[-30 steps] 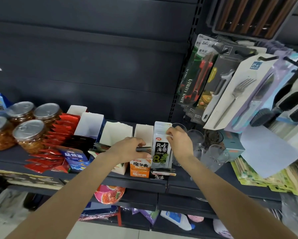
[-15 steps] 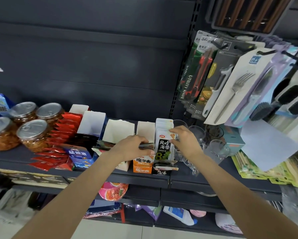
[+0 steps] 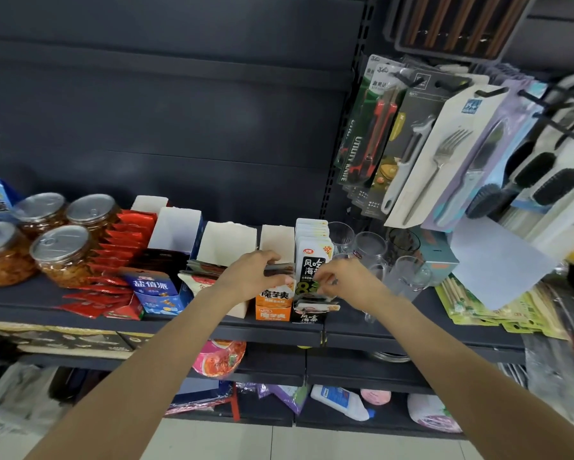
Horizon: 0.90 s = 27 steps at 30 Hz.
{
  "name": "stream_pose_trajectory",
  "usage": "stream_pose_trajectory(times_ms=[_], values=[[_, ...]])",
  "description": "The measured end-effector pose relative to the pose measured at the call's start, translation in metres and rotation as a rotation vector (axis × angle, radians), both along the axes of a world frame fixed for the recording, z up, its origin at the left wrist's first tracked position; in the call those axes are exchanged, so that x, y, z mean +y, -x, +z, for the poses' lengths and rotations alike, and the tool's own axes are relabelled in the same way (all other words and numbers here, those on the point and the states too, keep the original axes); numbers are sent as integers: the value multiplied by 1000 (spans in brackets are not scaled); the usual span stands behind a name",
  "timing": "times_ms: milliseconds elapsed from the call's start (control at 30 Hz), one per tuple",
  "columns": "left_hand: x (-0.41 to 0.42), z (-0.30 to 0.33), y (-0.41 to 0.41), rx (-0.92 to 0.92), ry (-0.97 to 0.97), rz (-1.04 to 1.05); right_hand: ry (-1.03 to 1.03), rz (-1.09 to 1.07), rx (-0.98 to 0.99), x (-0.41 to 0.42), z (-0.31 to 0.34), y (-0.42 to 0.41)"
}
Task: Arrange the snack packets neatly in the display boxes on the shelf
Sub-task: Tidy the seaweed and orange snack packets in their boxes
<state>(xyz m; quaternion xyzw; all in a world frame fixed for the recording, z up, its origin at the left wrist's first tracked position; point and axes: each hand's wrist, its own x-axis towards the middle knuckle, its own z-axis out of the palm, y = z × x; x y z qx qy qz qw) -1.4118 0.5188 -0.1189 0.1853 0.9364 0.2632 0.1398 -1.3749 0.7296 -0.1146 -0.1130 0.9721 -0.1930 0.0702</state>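
The left hand [image 3: 250,277] curls over the tops of the dark packets [image 3: 279,269] standing in the orange display box [image 3: 274,305], fingers bent round their upper edges and pressing them together; the right hand [image 3: 342,279] sits just beside it at the front of the white seaweed packets [image 3: 313,257], fingertips [image 3: 322,283] drawn together low on the front packet, seemingly pinching its lower edge, though how firm that hold is I cannot tell. The white packets stand in a tall upright row in the black-fronted box [image 3: 308,316], touching the orange box on its left and the drinking glasses [image 3: 371,250] on its right; all of it rests on the dark shelf [image 3: 79,313].

The step in hand looks like squaring these 2 neighbouring rows; to do it well, keep the left hand steady as a stop so the dark packets do not fan out; let the right hand ease the front white packet down and back until its base seats inside the box front, faces forward and tops level; push straight rearward, not sideways, because the glasses stand very close and a sideways nudge could knock them; the loose red packets [image 3: 106,293] spilled further left are a separate job.
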Motion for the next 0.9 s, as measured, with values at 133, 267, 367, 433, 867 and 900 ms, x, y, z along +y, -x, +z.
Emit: stream_pose_trajectory(times_ms=[133,267,367,433,867,900], values=[[0,0,0,3,11,-24,-228,-45,85,-11,0,0],[-2,1,-1,-20,-10,-52,-127,-90,107,-13,6,-3],[-5,2,-2,-46,-58,-44,56,-144,212,-4,20,-3],[-3,2,-2,-37,-66,-37,114,-164,270,1,32,-3],[19,38,9,-360,-754,318,724,-445,465,15,82,5],[19,41,10,-485,-876,382,739,-432,462,15,82,4]])
